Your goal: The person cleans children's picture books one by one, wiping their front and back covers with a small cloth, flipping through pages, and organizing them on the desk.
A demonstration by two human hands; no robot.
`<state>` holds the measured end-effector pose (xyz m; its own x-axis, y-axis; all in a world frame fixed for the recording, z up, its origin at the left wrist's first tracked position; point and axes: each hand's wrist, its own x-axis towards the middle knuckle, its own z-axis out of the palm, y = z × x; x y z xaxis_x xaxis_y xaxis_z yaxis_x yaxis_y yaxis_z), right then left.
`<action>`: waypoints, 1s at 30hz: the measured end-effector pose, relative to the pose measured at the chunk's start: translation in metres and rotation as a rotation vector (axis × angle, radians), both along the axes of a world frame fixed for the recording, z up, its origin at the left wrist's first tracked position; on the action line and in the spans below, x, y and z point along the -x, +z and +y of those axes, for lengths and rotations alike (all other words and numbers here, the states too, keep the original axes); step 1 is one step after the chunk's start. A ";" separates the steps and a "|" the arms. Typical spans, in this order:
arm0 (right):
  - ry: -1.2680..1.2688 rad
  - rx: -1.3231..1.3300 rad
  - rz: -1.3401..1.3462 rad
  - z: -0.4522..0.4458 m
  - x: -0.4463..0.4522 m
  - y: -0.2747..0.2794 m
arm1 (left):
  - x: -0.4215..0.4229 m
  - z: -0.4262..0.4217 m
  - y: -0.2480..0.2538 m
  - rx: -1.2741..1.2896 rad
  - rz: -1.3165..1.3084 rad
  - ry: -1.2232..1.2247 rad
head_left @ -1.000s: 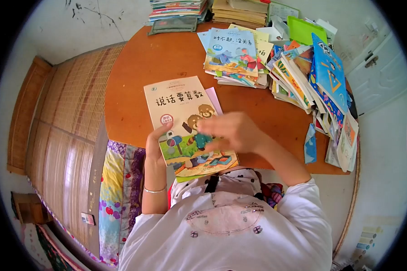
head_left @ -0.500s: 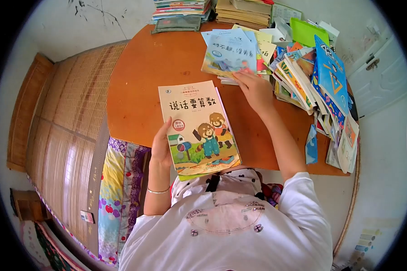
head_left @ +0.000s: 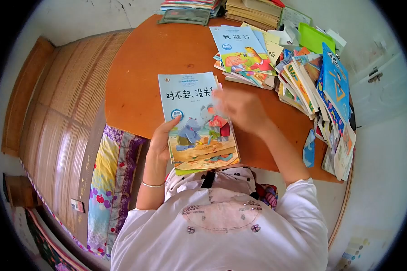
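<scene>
A light blue picture book [head_left: 187, 106] lies on top of a small stack of books at the near edge of the table, above the lap. My left hand [head_left: 160, 137] grips the left side of this stack, thumb on the blue cover. Beside the upper right corner of the blue book is my right hand [head_left: 239, 108], smeared by motion, so its fingers are unclear. Farther back, another blue book [head_left: 244, 52] with a yellow giraffe tops a pile.
Leaning books [head_left: 298, 86] crowd the right side of the orange table [head_left: 135, 86], near a green tray [head_left: 316, 37] and a blue scrap [head_left: 309, 149]. Brown paper stacks [head_left: 253, 13] and a grey pouch [head_left: 184, 16] stand at the back.
My right hand has brought the light blue book from the back pile onto the held stack, covering the beige book. The giraffe book now shows on the back pile.
</scene>
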<state>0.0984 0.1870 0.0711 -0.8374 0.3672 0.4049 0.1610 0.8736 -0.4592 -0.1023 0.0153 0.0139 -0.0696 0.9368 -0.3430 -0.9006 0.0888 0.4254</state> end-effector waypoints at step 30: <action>-0.457 -0.781 0.053 0.087 0.013 -0.042 | -0.002 -0.002 -0.005 0.031 0.041 0.032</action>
<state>0.0849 0.2739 0.0294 -0.6506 0.2635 0.7122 0.5638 0.7959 0.2206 -0.1003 0.0128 0.0084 -0.1135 0.9230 -0.3677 -0.8851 0.0742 0.4595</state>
